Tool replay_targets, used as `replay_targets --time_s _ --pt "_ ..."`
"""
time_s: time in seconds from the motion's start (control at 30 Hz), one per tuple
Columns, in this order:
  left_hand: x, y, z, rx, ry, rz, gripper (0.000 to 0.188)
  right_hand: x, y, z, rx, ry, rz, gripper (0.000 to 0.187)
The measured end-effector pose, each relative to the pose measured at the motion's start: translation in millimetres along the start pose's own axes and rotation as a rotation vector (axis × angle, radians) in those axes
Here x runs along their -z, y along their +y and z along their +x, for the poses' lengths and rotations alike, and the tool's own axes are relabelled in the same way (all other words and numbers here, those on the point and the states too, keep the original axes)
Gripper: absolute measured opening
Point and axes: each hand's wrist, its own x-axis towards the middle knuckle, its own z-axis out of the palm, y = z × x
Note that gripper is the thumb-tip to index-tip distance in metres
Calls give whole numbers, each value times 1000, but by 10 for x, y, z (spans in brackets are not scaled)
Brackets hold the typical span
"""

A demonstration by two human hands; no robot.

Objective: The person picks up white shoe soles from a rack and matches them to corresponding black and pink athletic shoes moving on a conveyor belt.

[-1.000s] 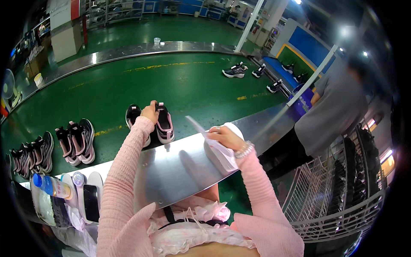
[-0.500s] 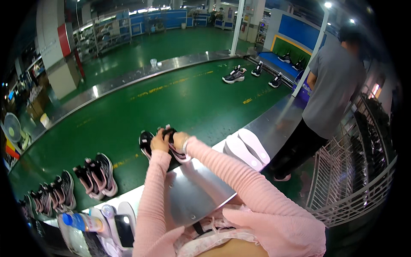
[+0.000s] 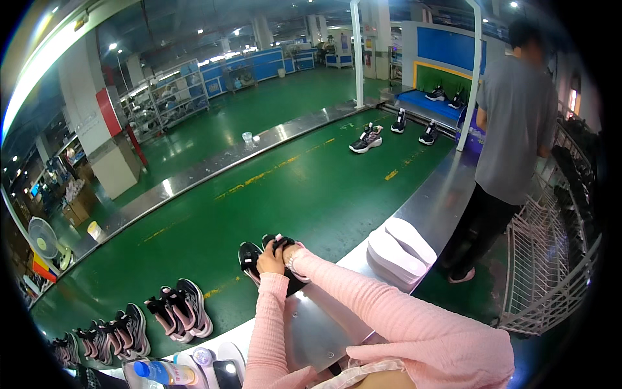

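Both my hands are at a black and pink sneaker [image 3: 277, 242] on the near edge of the green belt [image 3: 214, 246]. My left hand [image 3: 270, 261] is closed at the shoe's near left side, fingers by its opening. My right hand [image 3: 293, 253], below a bracelet, grips the shoe's right side. Much of the shoe is hidden behind my hands. Its dark mate [image 3: 249, 255] stands just left of my left hand.
Pairs of sneakers [image 3: 188, 310] line the belt at left. White insoles [image 3: 402, 254] are stacked on the metal ledge at right. A bottle [image 3: 165, 373] and a phone [image 3: 227, 373] lie at lower left. A person [image 3: 515, 129] stands right, beside a wire rack [image 3: 538, 259].
My head view has tilted and turned, so the scene sits lower and farther right. Both hands stay at the same sneaker; the person at right has shifted an arm slightly.
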Motion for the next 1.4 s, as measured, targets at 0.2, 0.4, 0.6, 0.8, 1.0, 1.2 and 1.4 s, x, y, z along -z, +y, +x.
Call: replay_targets --time_s 0.2,0.4,0.6,0.8,1.0,1.2,1.4 --pt "-23 14 32 17 -44 -2 33 -33 42 -45 -77 146 153 40" --pt "-6 -104 183 -60 -85 -112 41 -159 17 -429 63 458 272 22" --pt "-38 465 16 -281 -231 118 15 -634 612 -1820 144 713 709 15" --pt "-225 886 283 -81 -1077 801 20 -1197 810 -2439 -74 920 536 11" --pt "-375 832 424 -131 -1146 847 22 -1271 863 -2424 -40 902 523 11" --pt "-298 771 428 -132 -1181 878 24 -1376 903 -2376 -40 903 511 12" --pt "-303 795 415 -174 -1206 918 26 -1359 928 -2405 -43 886 531 10"
